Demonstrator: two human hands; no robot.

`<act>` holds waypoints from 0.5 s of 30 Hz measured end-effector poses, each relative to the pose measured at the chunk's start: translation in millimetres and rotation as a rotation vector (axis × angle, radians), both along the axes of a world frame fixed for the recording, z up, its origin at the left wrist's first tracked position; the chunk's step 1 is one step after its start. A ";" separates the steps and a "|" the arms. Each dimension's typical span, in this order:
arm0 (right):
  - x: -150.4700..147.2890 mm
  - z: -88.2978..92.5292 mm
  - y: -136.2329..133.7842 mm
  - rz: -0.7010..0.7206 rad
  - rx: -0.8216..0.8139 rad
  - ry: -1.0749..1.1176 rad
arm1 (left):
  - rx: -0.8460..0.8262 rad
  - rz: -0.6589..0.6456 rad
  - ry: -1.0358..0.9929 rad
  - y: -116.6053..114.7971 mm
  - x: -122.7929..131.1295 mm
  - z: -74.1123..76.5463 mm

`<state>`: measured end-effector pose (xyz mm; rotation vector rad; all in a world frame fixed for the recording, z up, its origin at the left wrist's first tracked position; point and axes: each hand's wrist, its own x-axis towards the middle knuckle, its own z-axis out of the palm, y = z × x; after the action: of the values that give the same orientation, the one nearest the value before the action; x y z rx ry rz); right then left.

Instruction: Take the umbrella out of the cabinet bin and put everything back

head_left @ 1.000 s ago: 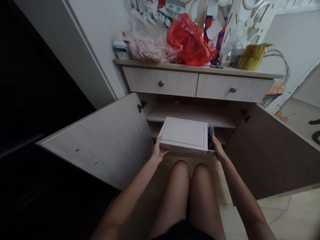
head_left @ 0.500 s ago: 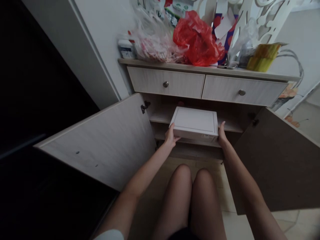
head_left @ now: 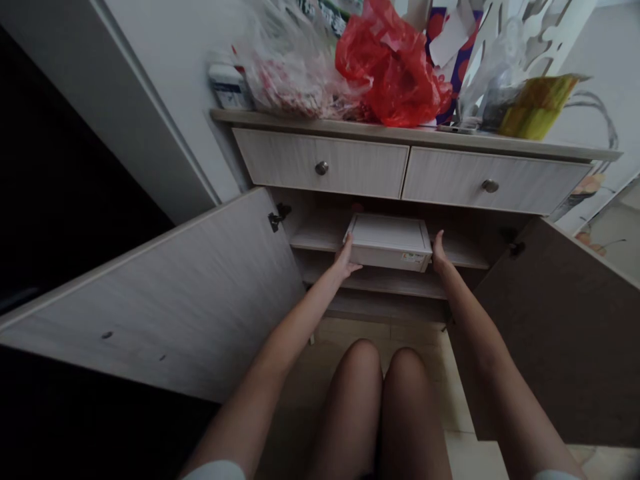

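Upper shelf (head_left: 316, 235) inside open cabinet: white box (head_left: 389, 239) resting on it, front near shelf edge. Cabinet top (head_left: 310, 123): red bag (head_left: 395, 73), clear plastic bags (head_left: 290, 80), yellow packet (head_left: 535, 107)

a person crouches before an open wooden cabinet (head_left: 380, 293), knees at the bottom of the view. the left hand (head_left: 345, 259) and right hand (head_left: 439, 252) each press an end of a flat white box (head_left: 389, 240) resting on the upper shelf (head_left: 315, 237). both doors stand wide. above two drawers, a red plastic bag (head_left: 393, 67) and other bags crowd the surface (head_left: 550, 143).
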<state>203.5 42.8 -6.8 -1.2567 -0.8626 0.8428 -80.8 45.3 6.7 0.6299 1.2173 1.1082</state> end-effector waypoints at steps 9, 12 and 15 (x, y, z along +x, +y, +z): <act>-25.0 -66.7 -69.7 -0.359 0.181 -0.409 | 0.499 0.102 0.460 -8.2 -37.8 -50.3; -26.1 -71.5 -63.9 -0.426 0.160 -0.492 | 0.469 0.125 0.463 7.7 -29.4 -58.8; -21.5 -64.0 -41.7 -0.417 0.128 -0.525 | 0.516 0.096 0.532 30.5 -21.3 -56.8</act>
<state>182.0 1.1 -70.9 -1.4998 -0.9966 0.1176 -102.0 75.8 -50.0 1.3351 1.4224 1.4008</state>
